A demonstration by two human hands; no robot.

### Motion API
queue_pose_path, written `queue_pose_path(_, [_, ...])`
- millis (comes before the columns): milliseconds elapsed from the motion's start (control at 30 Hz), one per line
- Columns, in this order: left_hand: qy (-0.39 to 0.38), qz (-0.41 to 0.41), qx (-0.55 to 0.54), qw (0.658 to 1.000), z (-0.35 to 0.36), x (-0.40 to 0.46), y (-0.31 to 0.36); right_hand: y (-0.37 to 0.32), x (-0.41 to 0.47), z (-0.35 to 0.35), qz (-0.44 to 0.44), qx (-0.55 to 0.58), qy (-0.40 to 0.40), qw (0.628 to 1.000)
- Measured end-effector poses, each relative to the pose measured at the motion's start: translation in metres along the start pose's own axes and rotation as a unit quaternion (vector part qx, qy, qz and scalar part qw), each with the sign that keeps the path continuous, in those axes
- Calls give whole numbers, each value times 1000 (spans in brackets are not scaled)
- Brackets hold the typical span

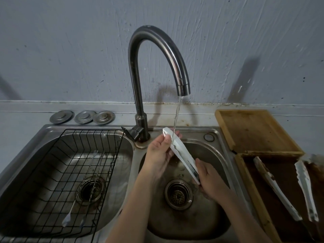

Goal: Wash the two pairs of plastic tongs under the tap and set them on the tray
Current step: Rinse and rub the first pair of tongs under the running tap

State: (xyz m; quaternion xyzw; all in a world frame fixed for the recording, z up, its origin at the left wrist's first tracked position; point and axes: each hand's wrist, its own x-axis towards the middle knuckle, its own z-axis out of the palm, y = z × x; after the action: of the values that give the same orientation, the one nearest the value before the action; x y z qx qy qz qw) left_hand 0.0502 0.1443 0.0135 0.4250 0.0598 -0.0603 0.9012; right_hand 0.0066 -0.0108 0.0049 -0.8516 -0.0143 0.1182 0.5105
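- Sink (pixel 217 148): tap (pixel 182 85) running onto white tongs (pixel 182 155) held over the right basin.
- Tray (pixel 245 172), right: second tongs (pixel 275 188) lie stained, apparently unwashed.
- Left hand (pixel 157 155) pinches the tip; right hand (pixel 210 181) grips the hinge end.

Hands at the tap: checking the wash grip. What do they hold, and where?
White tongs: left hand pinches the tip end, right hand the hinge end.

One head-worn view only, looking forward and steeply down from just above the double sink (pixel 217 148), close in. The tap (pixel 154 55) rises at centre against the wall (pixel 70 50), wide-angle bending the edges; forearms enter from the bottom.
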Motion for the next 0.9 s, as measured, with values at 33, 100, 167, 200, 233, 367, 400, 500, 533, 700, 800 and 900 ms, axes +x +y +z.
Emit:
queue_pose_path(33, [-14,7,-21,1000,1,3,0,-6,0,-3,5,12,-18,1000])
queue_pose_path(100, [-31,27,-50,998,1,8,1,-17,-2,-11,26,38,-67,997])
queue_pose_path(167, [-17,49,-42,998,1,10,-1,-23,-1,-16,62,51,-125,989])
queue_pose_path(200, [4,59,-29,998,1,10,-3,-23,1,-18,83,54,-148,984])
queue_pose_path(233, [34,63,-17,997,2,12,-6,-24,2,-19,105,59,-159,980])
queue_pose_path(367, [175,32,-59,982,-4,18,-18,-32,12,-28,93,21,-80,992])
queue_pose_path(400, [216,3,-84,973,-9,21,-20,-35,14,-32,63,38,-30,997])
queue_pose_path(500, [294,-94,-198,930,-16,23,-29,-47,21,-39,-66,56,108,990])
queue_pose_path(533, [305,-114,-242,914,-14,22,-32,-53,24,-36,-124,15,133,983])
queue_pose_path(700, [330,-200,-401,831,3,8,-40,-82,37,-14,-331,-121,143,925])
queue_pose_path(800, [331,-230,-437,804,5,4,-37,-90,42,-11,-376,-124,123,910])
queue_pose_path(900, [322,-239,-454,796,5,3,-32,-93,48,-12,-422,-155,102,887])
